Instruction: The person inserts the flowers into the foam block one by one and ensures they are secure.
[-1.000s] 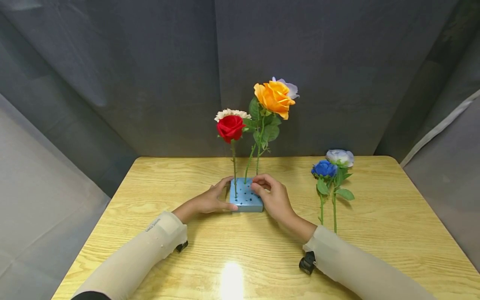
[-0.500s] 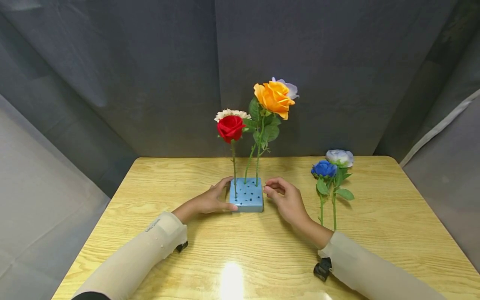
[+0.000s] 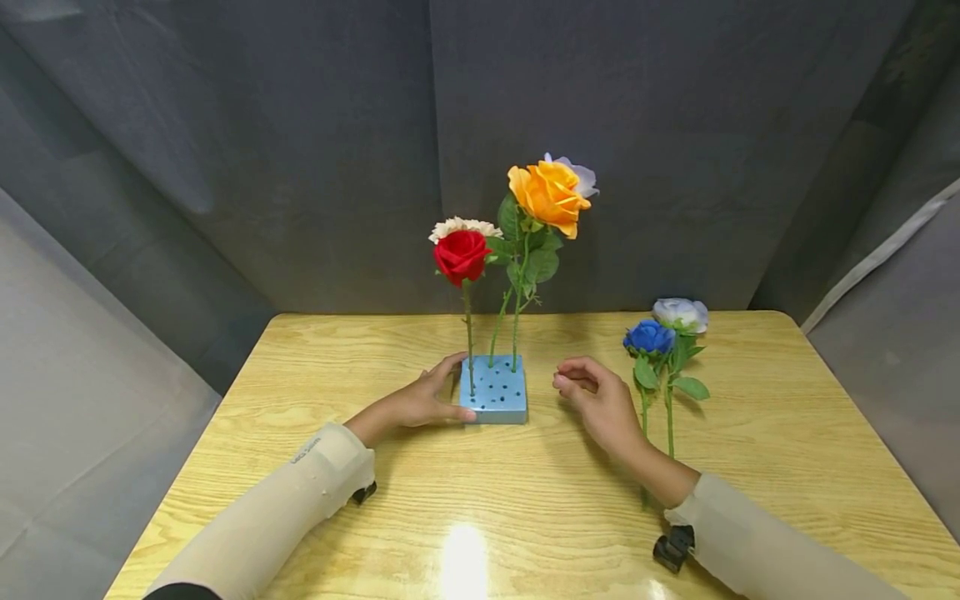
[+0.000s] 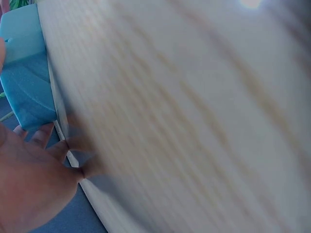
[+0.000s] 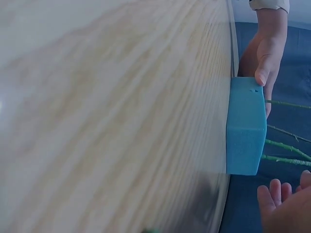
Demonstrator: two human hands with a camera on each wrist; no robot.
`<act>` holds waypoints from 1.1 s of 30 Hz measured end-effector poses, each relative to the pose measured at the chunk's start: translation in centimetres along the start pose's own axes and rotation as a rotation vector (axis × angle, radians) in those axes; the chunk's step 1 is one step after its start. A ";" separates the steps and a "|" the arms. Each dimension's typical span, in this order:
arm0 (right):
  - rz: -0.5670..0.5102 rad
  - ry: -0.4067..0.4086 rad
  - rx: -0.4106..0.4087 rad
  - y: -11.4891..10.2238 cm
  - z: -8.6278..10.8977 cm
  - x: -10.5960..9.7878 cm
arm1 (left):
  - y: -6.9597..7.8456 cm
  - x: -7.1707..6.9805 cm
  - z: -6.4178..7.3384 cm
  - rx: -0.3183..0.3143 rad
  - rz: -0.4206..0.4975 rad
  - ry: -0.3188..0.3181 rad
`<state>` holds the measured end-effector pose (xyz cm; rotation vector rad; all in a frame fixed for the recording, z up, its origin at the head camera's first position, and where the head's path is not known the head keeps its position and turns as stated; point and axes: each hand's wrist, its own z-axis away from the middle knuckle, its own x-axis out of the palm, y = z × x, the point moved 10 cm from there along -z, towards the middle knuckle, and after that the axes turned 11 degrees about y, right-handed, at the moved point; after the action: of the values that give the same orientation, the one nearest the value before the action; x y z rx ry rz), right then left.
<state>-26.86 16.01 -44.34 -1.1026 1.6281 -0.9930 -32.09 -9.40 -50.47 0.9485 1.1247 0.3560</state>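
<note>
A blue flower foam block (image 3: 498,407) with several dark holes in its top sits on the table. My left hand (image 3: 420,402) holds it from the left, thumb at the front corner and fingers along the far left side. A red rose (image 3: 461,257), a cream-white flower (image 3: 454,226), an orange rose (image 3: 551,198) and a pale lilac flower (image 3: 583,178) stand above the block, the rear blooms partly covered. Right of the block, my right hand (image 3: 603,412) hovers apart from it, fingers loosely bent and holding nothing. In the right wrist view, green stems (image 5: 289,145) rise from the block.
On the right of the wooden table (image 3: 337,358) lie a blue flower (image 3: 649,337) and a pale blue-white flower (image 3: 681,315) with leaves, their stems toward me. A dark grey curtain (image 3: 337,167) hangs behind the table's far edge.
My right hand has let go of the orange rose's stem near the block and moved off to the right. My left hand has stayed on the block.
</note>
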 end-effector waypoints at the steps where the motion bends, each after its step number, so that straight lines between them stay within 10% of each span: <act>1: 0.000 0.002 -0.003 0.0 0.0 -0.2 | 0.0 0.0 0.0 -0.001 -0.002 0.000; 33: 0.183 0.106 0.015 1.8 2.6 -7.8 | -0.2 -0.1 0.1 -0.024 -0.007 -0.002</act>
<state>-23.30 23.56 -44.83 -0.8859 1.7698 -0.9548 -32.10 -9.61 -50.61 0.9237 1.1196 0.3625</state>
